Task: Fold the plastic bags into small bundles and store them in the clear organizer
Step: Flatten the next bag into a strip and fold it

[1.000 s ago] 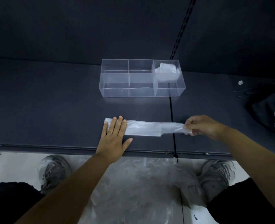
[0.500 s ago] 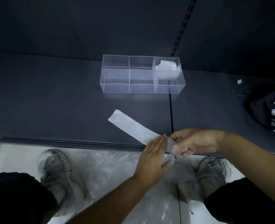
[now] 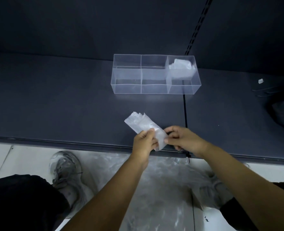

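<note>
left hand (image 3: 143, 141) pinched bag (image 3: 142, 124), lower centre | right hand (image 3: 183, 140) pinched its near end | organizer (image 3: 126, 88) upper centre, 1 bundle (image 3: 182, 66) in rightmost compartment

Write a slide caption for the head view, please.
Left hand and right hand pinch a folded plastic bag; one bundle sits in the clear organizer.
</note>
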